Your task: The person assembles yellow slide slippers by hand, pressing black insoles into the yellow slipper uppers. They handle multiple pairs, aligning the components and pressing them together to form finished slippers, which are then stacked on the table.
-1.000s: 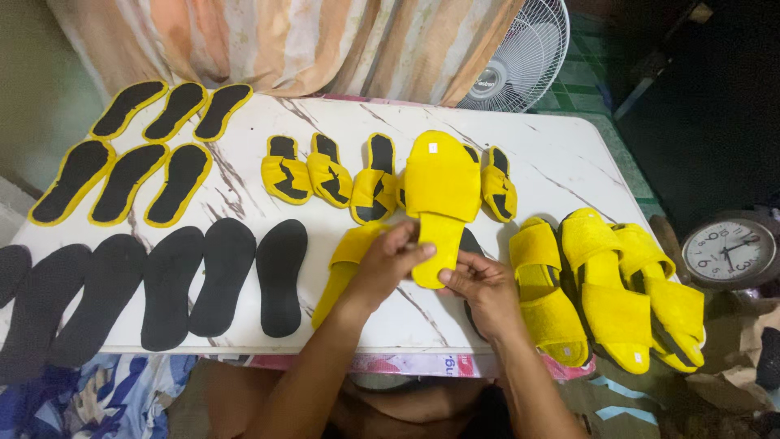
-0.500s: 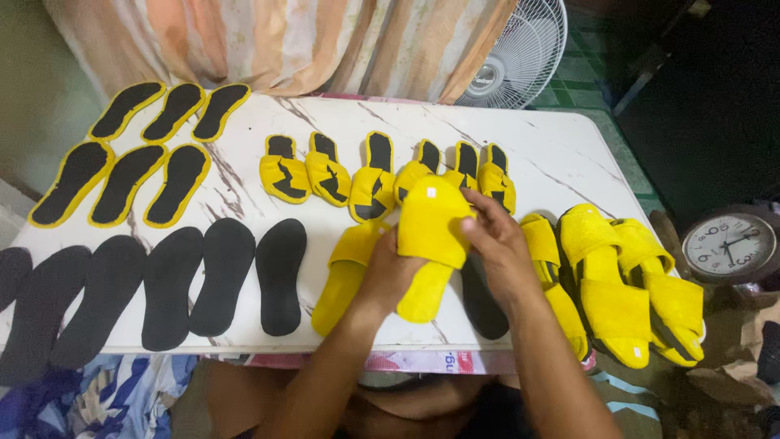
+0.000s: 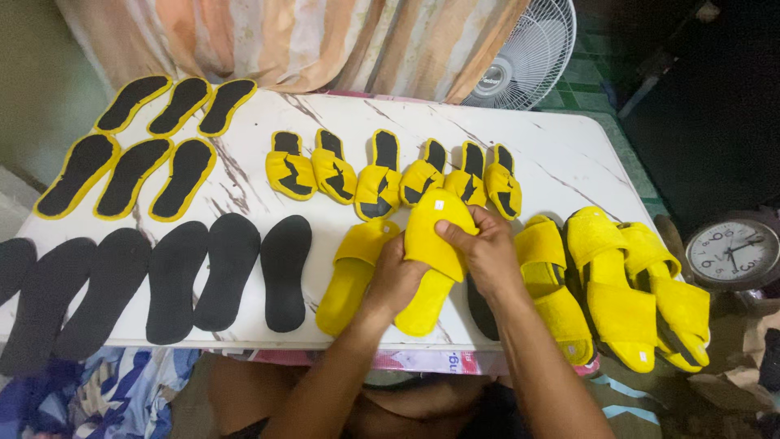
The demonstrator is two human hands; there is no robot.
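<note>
Both hands grip one yellow slipper: my left hand cups underneath, my right hand pinches its strap, steadying it. Finished ones lie grouped just right, black soles left.

Marble table under slipper parts

Both hands grip a yellow fabric slipper over the white marbled surface: left hand beneath, right hand on its strap.
</note>
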